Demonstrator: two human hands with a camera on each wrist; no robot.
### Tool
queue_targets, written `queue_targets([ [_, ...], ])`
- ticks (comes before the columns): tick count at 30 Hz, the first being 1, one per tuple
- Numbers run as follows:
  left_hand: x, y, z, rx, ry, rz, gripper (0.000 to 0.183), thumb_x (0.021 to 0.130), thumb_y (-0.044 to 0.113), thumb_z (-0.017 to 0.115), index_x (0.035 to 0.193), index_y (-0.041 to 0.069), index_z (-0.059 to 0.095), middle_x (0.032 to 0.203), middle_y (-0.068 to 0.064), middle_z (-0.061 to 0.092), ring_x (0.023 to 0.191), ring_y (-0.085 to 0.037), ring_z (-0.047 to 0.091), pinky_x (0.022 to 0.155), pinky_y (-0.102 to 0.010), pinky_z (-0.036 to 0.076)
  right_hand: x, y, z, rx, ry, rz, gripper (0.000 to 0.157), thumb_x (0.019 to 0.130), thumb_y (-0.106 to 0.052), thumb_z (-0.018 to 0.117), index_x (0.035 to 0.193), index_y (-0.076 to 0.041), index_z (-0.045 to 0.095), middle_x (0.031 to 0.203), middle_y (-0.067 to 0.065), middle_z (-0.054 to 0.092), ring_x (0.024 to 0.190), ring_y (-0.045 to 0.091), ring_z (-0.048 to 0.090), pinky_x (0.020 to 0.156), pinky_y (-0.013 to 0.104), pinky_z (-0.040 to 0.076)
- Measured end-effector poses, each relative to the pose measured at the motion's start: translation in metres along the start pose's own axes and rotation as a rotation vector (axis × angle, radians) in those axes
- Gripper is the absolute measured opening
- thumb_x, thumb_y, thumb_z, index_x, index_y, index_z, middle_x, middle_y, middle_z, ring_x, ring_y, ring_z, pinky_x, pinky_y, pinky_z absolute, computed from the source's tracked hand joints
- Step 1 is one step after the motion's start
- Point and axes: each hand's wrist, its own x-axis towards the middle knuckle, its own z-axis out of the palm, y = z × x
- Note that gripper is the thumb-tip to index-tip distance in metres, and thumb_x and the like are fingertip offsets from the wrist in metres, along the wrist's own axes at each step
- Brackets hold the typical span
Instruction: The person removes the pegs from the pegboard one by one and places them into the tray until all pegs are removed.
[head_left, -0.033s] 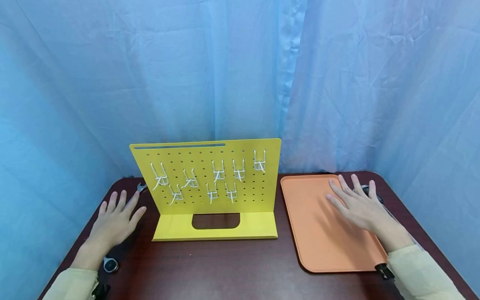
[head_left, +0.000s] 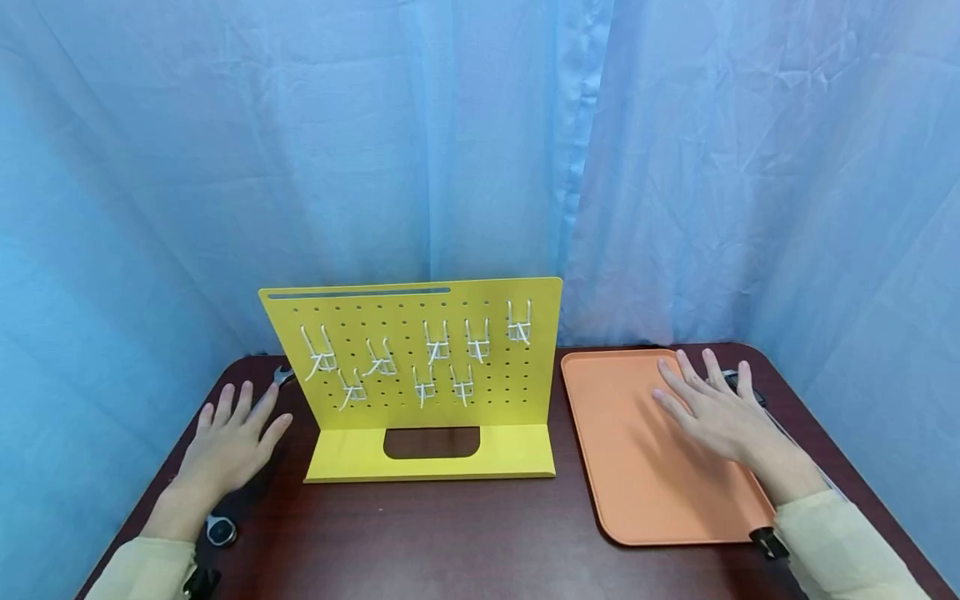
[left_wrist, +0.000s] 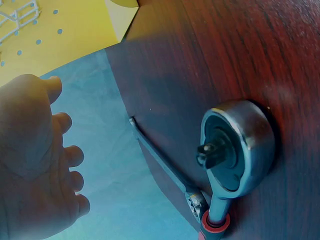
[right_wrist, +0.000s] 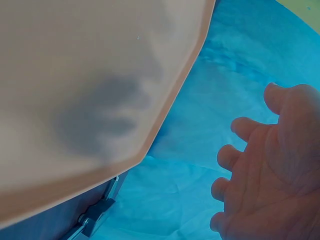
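Blue curtains [head_left: 480,150] hang at twelve o'clock beyond the dark wooden table [head_left: 390,542]. The left hand [head_left: 231,446] spreads at nine; the right hand [head_left: 716,417] spreads over an orange tray [head_left: 622,475] at three.

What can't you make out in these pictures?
Ratchet handle: left wrist view, cut off by the bottom edge.
Combination wrench: head view, mostly hidden by the left hand.
Dark metal tool: right wrist view, partly hidden by the tray; type unclear.
Yellow pegboard: left wrist view, cut off at top left.
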Motion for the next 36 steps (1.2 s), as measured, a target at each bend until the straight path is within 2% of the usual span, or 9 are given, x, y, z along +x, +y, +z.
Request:
queue_targets([
  [12, 0.001, 0.0, -0.001, -0.007, 0.007, 0.011, 0.079, 0.106, 0.061, 0.028, 0.158, 0.003, 0.025, 0.159, -0.037, 0.013, 0.148, -0.054, -0.004, 0.115, -0.07, -0.004, -0.002, -0.001, 0.0, -0.009, 0.014, -0.015, 0.072, 0.108, -0.057, 0.029, 0.161, -0.008, 0.024, 0.165, 0.025, 0.012, 0.149, 0.051, -0.008, 0.105, 0.07, -0.026],
  [22, 0.002, 0.004, -0.008, 0.004, 0.019, 0.012, 0.078, 0.106, 0.061, 0.028, 0.158, 0.003, 0.025, 0.159, -0.038, 0.015, 0.148, -0.055, -0.001, 0.114, -0.073, -0.003, -0.003, -0.006, -0.005, 0.031, 0.024, -0.041, 0.069, 0.109, -0.054, 0.032, 0.161, -0.009, 0.025, 0.166, 0.023, 0.012, 0.15, 0.049, -0.008, 0.105, 0.072, -0.024],
  [26, 0.004, 0.006, -0.012, -0.024, 0.034, 0.007, 0.077, 0.106, 0.06, 0.029, 0.16, 0.005, 0.022, 0.159, -0.038, 0.014, 0.147, -0.057, 0.001, 0.111, -0.077, 0.0, -0.001, -0.014, -0.011, 0.142, 0.025, -0.087, 0.066, 0.11, -0.05, 0.034, 0.162, -0.011, 0.022, 0.167, 0.02, 0.008, 0.15, 0.047, -0.01, 0.102, 0.073, -0.026],
  [29, 0.007, 0.008, -0.015, -0.053, 0.049, -0.003, 0.077, 0.106, 0.06, 0.028, 0.161, 0.007, 0.018, 0.159, -0.038, 0.014, 0.146, -0.059, 0.002, 0.109, -0.08, 0.002, -0.001, -0.021, -0.018, 0.279, 0.013, -0.124, 0.063, 0.111, -0.046, 0.034, 0.162, -0.012, 0.02, 0.168, 0.018, 0.006, 0.15, 0.046, -0.012, 0.101, 0.076, -0.025],
  [32, 0.009, 0.01, -0.021, -0.099, 0.035, -0.018, 0.078, 0.107, 0.061, 0.027, 0.162, 0.007, 0.014, 0.159, -0.039, 0.012, 0.145, -0.06, 0.001, 0.107, -0.081, 0.003, -0.001, -0.028, -0.025, 0.414, -0.016, -0.143, 0.061, 0.112, -0.043, 0.033, 0.163, -0.015, 0.016, 0.168, 0.017, 0.002, 0.15, 0.043, -0.014, 0.101, 0.08, -0.02],
  [34, 0.012, 0.012, -0.025, -0.178, -0.001, -0.034, 0.079, 0.107, 0.061, 0.025, 0.162, 0.007, 0.008, 0.16, -0.038, 0.008, 0.145, -0.06, -0.002, 0.107, -0.081, 0.003, 0.0, -0.033, -0.03, 0.495, -0.034, -0.143, 0.06, 0.112, -0.043, 0.032, 0.163, -0.018, 0.013, 0.168, 0.014, 0.001, 0.151, 0.041, -0.014, 0.105, 0.079, -0.013],
  [36, 0.014, 0.015, -0.029, -0.298, -0.047, -0.064, 0.081, 0.106, 0.062, 0.023, 0.162, 0.01, -0.002, 0.162, -0.035, 0.001, 0.145, -0.06, -0.004, 0.106, -0.082, 0.005, 0.001, -0.038, -0.034, 0.569, -0.047, -0.151, 0.059, 0.113, -0.042, 0.03, 0.164, -0.02, 0.01, 0.169, 0.012, 0.001, 0.152, 0.04, -0.009, 0.109, 0.077, -0.002],
])
